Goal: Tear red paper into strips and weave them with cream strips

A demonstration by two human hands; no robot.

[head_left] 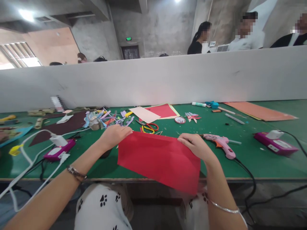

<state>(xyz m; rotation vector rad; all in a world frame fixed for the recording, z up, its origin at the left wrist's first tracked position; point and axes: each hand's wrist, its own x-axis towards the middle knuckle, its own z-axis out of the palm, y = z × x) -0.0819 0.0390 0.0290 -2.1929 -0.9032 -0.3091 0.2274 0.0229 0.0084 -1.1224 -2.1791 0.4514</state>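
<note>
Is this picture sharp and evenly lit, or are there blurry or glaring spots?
In the head view, a ceiling light glares white at upper left; in that same head view, the red sheet looks smeared at its lower right corner, and blocky pixels cover some faces beyond the white partition.

A green-topped bench [275, 169] is running across the view, and a long pale partition [144, 80] is standing along its far edge. Behind, a bare grey wall [163, 28] is rising, with a dark door [130, 52] sitting under a glowing green sign [129, 39]. To the left, a peach-coloured wall [55, 44] is adjoining a bright, barred window [21, 52]. Overhead, concrete beams [97, 9] are crossing the ceiling, where a lamp [27, 15] is shining.
</note>
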